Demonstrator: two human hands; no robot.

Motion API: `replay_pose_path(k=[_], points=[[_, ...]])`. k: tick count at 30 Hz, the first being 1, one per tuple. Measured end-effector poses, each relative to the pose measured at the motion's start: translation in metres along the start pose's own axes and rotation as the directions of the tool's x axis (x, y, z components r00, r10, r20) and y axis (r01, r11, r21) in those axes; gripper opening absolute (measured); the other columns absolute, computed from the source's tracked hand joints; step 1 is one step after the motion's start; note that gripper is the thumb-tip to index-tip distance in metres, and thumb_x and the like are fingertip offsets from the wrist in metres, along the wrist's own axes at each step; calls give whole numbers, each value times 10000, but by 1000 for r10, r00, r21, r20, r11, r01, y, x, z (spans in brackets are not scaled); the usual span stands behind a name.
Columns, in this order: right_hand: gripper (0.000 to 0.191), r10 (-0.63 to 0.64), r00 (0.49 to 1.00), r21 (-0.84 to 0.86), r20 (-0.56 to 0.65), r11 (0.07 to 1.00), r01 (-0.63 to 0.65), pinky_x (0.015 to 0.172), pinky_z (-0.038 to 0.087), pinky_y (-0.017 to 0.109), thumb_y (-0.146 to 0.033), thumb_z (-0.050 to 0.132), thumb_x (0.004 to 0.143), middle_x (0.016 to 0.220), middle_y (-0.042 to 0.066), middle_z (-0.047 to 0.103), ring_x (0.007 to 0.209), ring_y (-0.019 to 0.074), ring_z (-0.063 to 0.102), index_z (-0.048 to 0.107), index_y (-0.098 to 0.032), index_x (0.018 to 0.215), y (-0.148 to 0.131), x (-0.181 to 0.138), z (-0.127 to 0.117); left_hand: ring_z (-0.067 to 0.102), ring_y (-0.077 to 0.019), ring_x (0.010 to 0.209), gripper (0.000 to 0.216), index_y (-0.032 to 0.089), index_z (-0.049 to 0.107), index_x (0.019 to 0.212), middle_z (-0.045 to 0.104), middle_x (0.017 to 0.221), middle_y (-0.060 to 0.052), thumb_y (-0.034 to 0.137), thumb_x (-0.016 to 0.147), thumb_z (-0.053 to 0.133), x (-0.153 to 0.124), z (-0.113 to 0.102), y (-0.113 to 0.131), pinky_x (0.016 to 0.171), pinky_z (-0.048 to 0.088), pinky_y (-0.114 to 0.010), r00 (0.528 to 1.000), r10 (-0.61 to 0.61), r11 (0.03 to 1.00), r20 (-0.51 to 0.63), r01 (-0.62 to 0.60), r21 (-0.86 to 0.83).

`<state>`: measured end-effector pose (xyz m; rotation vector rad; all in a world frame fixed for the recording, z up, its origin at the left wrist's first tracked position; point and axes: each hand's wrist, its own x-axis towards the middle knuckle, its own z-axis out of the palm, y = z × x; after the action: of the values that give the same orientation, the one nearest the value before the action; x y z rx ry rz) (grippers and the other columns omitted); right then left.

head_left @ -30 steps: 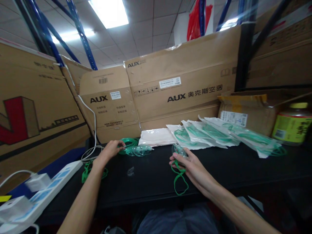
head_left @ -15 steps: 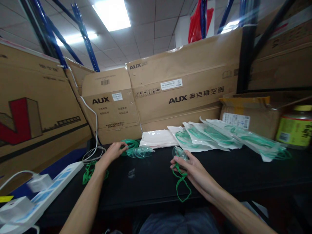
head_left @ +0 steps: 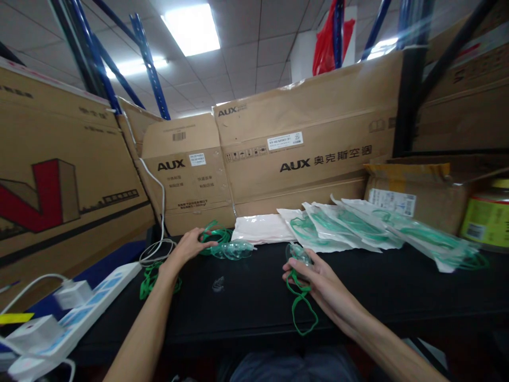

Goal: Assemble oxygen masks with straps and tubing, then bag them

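Observation:
My left hand point(head_left: 190, 248) is at the near left of a coil of green tubing point(head_left: 221, 235), with thumb and fingers closed on part of it. Beside the coil lie clear greenish plastic masks point(head_left: 237, 250). My right hand point(head_left: 312, 269) holds a clear plastic face mask point(head_left: 297, 254) above the black tabletop. A green elastic strap point(head_left: 303, 313) dangles in a loop from that mask. Between the two hands, a small clear plastic piece point(head_left: 218, 284) rests on the table. More green straps point(head_left: 149, 281) lie in a bundle, partly behind my left forearm.
White packets point(head_left: 262, 229) lie at the back, and several clear-fronted packs with green tubing point(head_left: 330, 225) overlap to their right. A white power strip point(head_left: 99, 302) with plugs runs along the left. Cardboard boxes point(head_left: 254, 180) wall the back. A yellow-labelled jar point(head_left: 487, 220) stands far right.
The view has shifted slightly, so everything appears a little further right. At my left fingers, a strand of green tubing now sticks up above the coil. My right hand still holds the mask.

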<state>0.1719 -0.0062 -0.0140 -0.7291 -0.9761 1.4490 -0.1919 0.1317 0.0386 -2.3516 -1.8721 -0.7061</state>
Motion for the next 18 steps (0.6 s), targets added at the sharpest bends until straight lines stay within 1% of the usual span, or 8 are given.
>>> replay_pose_path(k=[1, 3, 5, 7, 10, 12, 15, 18], points=[[407, 0, 1000, 1, -3, 1000, 0, 782, 527, 301, -422, 838, 757, 873, 27, 745, 820, 181, 714, 603, -204, 1007, 0, 0, 0, 656, -273, 875, 511, 203, 745, 1037, 676, 878, -58, 599, 717, 698, 1, 0, -1, 823, 496, -333, 1000, -1, 1000, 14, 1, 4], [405, -3, 1000, -3, -1, 1000, 3, 794, 527, 307, -425, 835, 759, 872, 25, 744, 823, 182, 714, 604, -203, 1007, 0, 1, -1, 654, -264, 846, 451, 222, 772, 1001, 664, 848, -46, 544, 690, 724, 1, 1, -3, 798, 499, -319, 999, -4, 1000, 43, 3, 11], [392, -6, 1000, -13, 5, 1000, 6, 803, 526, 311, -422, 829, 767, 879, 27, 744, 830, 182, 714, 601, -201, 996, 0, 1, -1, 654, -257, 821, 365, 234, 793, 934, 659, 816, -42, 503, 702, 711, 1, 1, -5, 772, 501, -309, 998, -8, 1000, 69, 6, 17], [380, -8, 1000, -21, 10, 1000, 8, 801, 526, 311, -418, 825, 772, 886, 30, 744, 834, 182, 714, 597, -199, 983, -2, 0, -1, 657, -261, 830, 324, 238, 802, 904, 667, 819, -48, 481, 719, 693, 1, 1, -7, 770, 501, -308, 996, -11, 1000, 87, 9, 20], [387, -5, 1000, -23, 8, 1000, 5, 794, 525, 310, -420, 831, 762, 882, 33, 746, 830, 184, 715, 600, -199, 981, -4, -2, 1, 663, -285, 882, 363, 230, 803, 968, 694, 875, -70, 465, 712, 695, 1, 1, -8, 807, 501, -329, 995, -15, 1000, 96, 13, 24], [404, -2, 1000, -20, 2, 1000, 2, 795, 526, 313, -428, 843, 741, 873, 32, 748, 821, 185, 716, 607, -199, 975, -5, -3, 2, 672, -297, 900, 381, 224, 801, 978, 712, 900, -81, 466, 701, 701, 2, 2, -9, 819, 503, -337, 994, -18, 1000, 105, 16, 21], [407, -2, 1000, -17, 3, 1000, 2, 797, 526, 313, -427, 849, 732, 875, 30, 750, 813, 181, 717, 609, -201, 970, -5, -2, 2, 683, -294, 910, 332, 233, 799, 894, 731, 908, -79, 490, 712, 696, 2, 4, -10, 824, 508, -329, 993, -10, 1000, 115, 10, 6], [393, -11, 1000, -27, 16, 1000, 12, 793, 524, 310, -424, 837, 751, 886, 31, 752, 820, 180, 718, 602, -202, 975, -3, -1, 0, 678, -281, 910, 294, 238, 780, 842, 724, 893, -64, 490, 711, 705, 2, 6, -11, 836, 506, -322, 997, 7, 1000, 78, -7, -1]])
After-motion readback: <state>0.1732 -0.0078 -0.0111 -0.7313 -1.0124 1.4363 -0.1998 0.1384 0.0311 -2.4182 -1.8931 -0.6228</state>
